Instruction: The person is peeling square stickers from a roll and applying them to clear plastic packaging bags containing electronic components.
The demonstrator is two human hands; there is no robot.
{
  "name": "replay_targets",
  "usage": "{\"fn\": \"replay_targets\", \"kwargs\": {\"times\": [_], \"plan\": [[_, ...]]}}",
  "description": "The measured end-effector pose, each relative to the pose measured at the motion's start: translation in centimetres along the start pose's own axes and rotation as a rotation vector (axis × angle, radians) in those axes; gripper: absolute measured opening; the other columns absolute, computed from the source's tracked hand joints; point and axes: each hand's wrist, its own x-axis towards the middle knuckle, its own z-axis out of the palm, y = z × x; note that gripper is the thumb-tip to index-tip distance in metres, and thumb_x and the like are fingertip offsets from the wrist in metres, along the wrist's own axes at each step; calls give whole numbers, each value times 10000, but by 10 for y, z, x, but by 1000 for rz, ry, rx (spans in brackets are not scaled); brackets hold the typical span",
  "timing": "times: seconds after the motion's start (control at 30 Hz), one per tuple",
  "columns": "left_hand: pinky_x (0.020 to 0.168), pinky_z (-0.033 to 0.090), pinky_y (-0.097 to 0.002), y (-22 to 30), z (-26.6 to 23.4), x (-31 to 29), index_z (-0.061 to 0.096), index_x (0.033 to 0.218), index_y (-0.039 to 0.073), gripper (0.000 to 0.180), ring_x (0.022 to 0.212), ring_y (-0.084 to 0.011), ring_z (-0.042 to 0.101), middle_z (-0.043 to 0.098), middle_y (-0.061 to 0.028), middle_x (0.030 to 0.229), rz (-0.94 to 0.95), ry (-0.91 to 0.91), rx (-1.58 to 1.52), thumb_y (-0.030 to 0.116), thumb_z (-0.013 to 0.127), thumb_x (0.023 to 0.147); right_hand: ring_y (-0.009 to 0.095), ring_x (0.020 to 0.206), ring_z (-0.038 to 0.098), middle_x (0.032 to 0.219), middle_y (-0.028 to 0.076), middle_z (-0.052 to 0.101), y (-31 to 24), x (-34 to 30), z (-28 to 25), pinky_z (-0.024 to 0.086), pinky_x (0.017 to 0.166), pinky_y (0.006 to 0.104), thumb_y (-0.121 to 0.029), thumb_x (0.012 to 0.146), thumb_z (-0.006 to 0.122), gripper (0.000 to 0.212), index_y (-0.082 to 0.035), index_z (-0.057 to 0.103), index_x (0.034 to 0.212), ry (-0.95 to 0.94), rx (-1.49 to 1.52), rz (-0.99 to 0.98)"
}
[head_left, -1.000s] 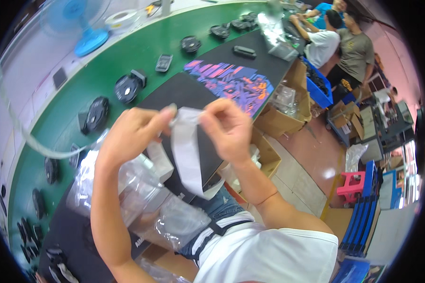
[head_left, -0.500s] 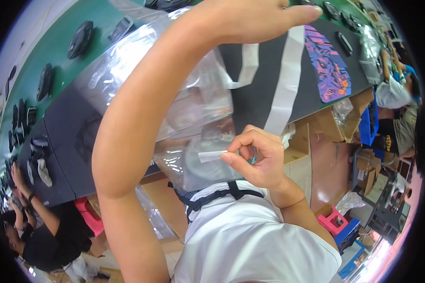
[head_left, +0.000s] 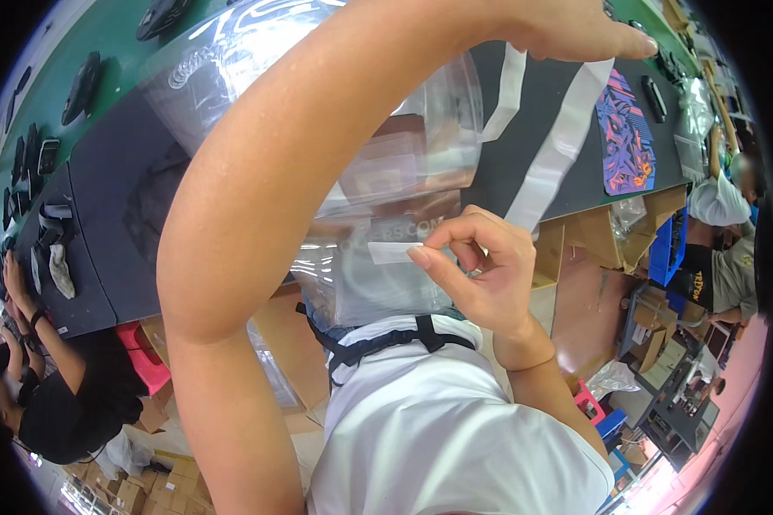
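Note:
Between thumb and forefinger my right hand (head_left: 481,270) pinches a small white label (head_left: 395,252). It is above a clear plastic bag (head_left: 382,287) with faint lettering, which hangs over the table's front edge against my waist. My left arm crosses the view, and my left hand (head_left: 567,30) is at the far right, partly cut off by the top edge. One digit is stretched out; the others are mostly hidden. A long white paper strip (head_left: 554,159) runs up to that hand and appears held in it, with another folded length (head_left: 505,94) beside it. More clear plastic (head_left: 412,159) lies beneath my left arm.
A purple-and-orange patterned sheet (head_left: 627,142) and a small black device (head_left: 654,97) lie on the dark mat. Several black devices line the green table at the left. Cardboard boxes (head_left: 588,240) stand below the front edge. Co-workers (head_left: 51,403) are at both sides.
My left hand has moved right, and the top of the strip has moved with it. The label stays pinched in my right hand. The whole view has shifted a little.

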Motion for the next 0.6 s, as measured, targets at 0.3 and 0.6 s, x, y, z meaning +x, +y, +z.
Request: {"fn": "replay_targets", "kwargs": {"times": [0.3, 0.6], "plan": [[948, 505, -474, -8, -4, -4, 715, 946, -99, 711, 1012, -425, 673, 696, -307, 1033, 1, -19, 34, 536, 403, 1019, 74, 503, 337, 569, -24, 378, -2, 2, 0, 241, 462, 267, -75, 768, 850, 142, -49, 718, 814, -16, -20, 11], [947, 505, -470, 9, 7, -4, 720, 951, -92, 691, 994, -415, 678, 704, -289, 1012, -182, 30, 45, 528, 420, 1014, 59, 520, 338, 578, -34, 425, -5, 2, 0, 230, 496, 248, -36, 746, 848, 160, -25, 693, 783, -14, -49, 45]]}}
